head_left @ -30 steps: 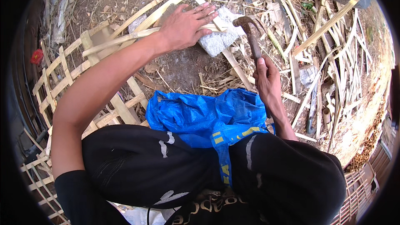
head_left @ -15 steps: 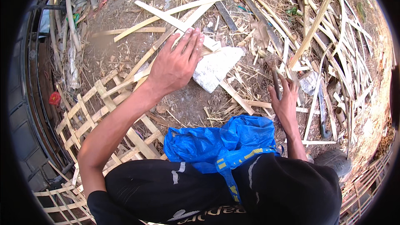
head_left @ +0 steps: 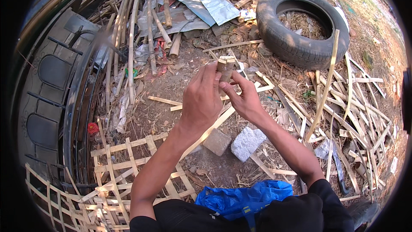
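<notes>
The short tan bamboo piece (head_left: 225, 69) sits between the left hand (head_left: 201, 99) and the right hand (head_left: 244, 99), raised above the ground. Below the hands lie a grey square stone (head_left: 217, 141) and, just right of it, a white rough stone block (head_left: 247, 142). The woven bamboo lattice panel (head_left: 128, 172) lies to the left. The black rubber tyre (head_left: 300, 21) lies beyond, to the right. The blue plastic bag (head_left: 240, 197) lies nearest the person.

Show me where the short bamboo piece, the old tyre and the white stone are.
short bamboo piece (head_left: 225, 68), head view, its upper end above the fingers
old tyre (head_left: 279, 34), head view, left tread
white stone (head_left: 247, 143), head view, top face
</notes>
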A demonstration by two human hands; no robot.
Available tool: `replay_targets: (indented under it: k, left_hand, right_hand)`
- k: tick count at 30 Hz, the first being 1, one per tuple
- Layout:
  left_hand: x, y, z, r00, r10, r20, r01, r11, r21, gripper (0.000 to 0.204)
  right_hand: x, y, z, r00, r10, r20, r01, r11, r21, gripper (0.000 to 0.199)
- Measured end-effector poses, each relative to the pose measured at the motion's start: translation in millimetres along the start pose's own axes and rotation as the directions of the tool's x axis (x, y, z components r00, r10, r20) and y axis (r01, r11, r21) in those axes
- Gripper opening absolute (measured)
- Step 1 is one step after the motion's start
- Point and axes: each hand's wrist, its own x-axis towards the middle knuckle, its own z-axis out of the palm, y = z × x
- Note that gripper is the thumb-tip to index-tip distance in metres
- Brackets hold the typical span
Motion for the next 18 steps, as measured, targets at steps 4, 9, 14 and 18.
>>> replay_targets:
  k: [4,9,14,18]
  left_hand:
    - [17.1,21.1,-27.7,0.994,-0.007,-0.113,-0.002,0.997,-0.076,0.023]
    - [30.8,47.1,-37.0,0.956,-0.148,-0.254,0.024,0.901,-0.434,0.025]
    - [37.0,81.7,-60.8,0.957,-0.238,-0.167,0.157,0.907,-0.392,0.024]
    - [31.7,94.0,-59.8,0.947,-0.309,-0.093,0.226,0.84,-0.493,0.025]
  right_hand:
    - [0.3,-41.0,-1.4,1.0,0.002,-0.021,-0.002,1.0,0.016,0.028]
    - [-3.9,-95.6,-1.8,0.994,-0.088,-0.071,0.098,0.985,0.143,0.033]
    - [-15.9,-136.1,-6.7,0.985,-0.093,-0.143,0.115,0.98,0.16,0.039]
    - [-33.1,-134.3,-17.6,0.971,-0.118,-0.207,0.125,0.992,0.019,0.038]
